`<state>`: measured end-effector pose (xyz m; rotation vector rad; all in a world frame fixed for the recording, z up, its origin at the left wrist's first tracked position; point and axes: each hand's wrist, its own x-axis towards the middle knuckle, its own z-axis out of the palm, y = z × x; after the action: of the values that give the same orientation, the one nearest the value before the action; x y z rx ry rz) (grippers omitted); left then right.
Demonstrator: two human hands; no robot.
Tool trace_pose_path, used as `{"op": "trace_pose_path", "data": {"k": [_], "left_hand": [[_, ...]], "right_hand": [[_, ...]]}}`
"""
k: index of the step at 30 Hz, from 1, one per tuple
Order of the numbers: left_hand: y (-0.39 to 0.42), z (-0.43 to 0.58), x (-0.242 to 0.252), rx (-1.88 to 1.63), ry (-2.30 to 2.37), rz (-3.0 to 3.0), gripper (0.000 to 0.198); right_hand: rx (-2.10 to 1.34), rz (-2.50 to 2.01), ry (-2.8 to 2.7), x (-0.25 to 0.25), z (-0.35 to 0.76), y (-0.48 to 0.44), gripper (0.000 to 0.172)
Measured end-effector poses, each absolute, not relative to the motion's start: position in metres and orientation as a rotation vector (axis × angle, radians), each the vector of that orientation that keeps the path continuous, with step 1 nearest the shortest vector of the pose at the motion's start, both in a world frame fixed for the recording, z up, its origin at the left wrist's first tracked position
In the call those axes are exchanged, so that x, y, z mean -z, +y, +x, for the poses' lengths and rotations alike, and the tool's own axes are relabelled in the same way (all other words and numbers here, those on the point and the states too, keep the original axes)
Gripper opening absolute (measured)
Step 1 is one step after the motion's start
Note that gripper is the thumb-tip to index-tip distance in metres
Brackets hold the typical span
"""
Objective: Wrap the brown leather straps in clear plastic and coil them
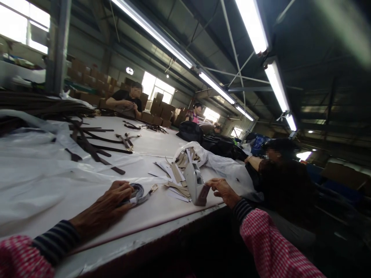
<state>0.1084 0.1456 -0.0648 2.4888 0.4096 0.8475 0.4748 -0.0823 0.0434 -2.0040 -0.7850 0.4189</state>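
Observation:
My left hand [114,199] rests on the white table [162,143], its fingers curled round a grey strap [138,193] that ends in a metal clasp [153,188]. My right hand [223,190] sits at the table's near edge, fingers pinched on a small dark brown piece [203,192] that leans against a grey folded piece [193,181]. Both forearms wear striped cuffs under red checked sleeves. Flat tan and white cut pieces [175,173] lie fanned between my hands.
Dark brown straps [92,144] lie spread over the table's left part, on clear plastic sheeting [31,170]. A white plastic bag [232,170] lies at right. One person sits close on my right, others work at the far end. Cardboard boxes [87,77] are stacked behind.

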Motion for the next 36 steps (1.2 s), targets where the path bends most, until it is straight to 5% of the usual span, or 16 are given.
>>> {"op": "trace_pose_path", "data": {"k": [5, 17, 30, 36], "left_hand": [[0.148, 0.102, 0.058, -0.819, 0.363, 2.518, 0.021], [0.153, 0.106, 0.067, -0.800, 0.482, 2.537, 0.026], [0.152, 0.108, 0.053, -0.885, 0.463, 2.462, 0.025], [0.143, 0.113, 0.047, -0.964, 0.474, 2.422, 0.017]], "right_hand": [[-0.356, -1.871, -0.633, -0.032, 0.474, -0.077, 0.022], [-0.569, -1.691, -0.572, -0.010, 0.453, -0.107, 0.042], [-0.583, -1.912, -0.911, -0.005, 0.427, -0.124, 0.029], [-1.031, -1.494, -1.198, 0.007, 0.327, -0.040, 0.039]]}}
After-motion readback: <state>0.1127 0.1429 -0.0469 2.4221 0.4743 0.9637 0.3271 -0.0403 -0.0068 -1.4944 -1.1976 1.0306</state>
